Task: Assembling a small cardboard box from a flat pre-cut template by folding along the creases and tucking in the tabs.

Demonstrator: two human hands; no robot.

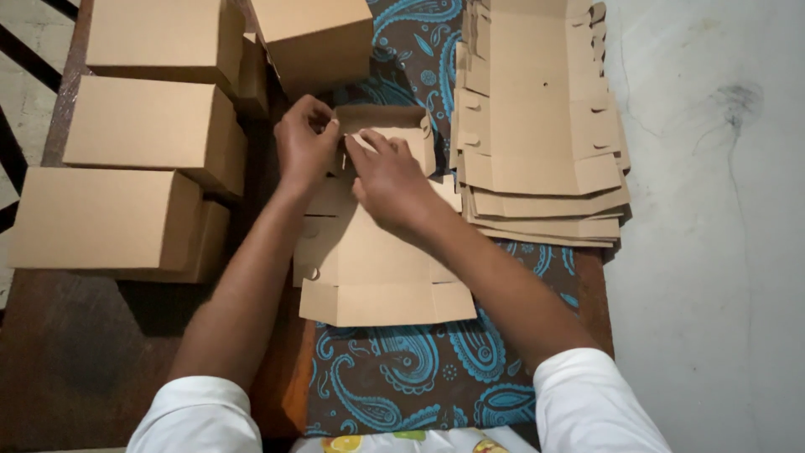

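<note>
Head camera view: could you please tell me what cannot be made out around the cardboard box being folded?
- Far flap of the half-folded box blank: covered by the left hand and right hand; the fingertips' grip is unclear.
- Stack of flat box blanks: top edge cuts it off; count unreadable.
- Assembled boxes: cut by the top and left edges; lower ones are hidden by the upper ones.
- Paisley cloth: mostly covered by cardboard.

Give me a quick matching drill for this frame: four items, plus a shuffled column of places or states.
Items:
1. flat box blanks
2. folded boxes
3. half-folded box
4. paisley cloth

Places or states:
A. stacked closed, left side
B. under both hands, partly raised
C. piled unfolded, right side
D. spread beneath the cardboard

Pairs: 1-C, 2-A, 3-B, 4-D. The left hand and right hand both press its far end.
</note>
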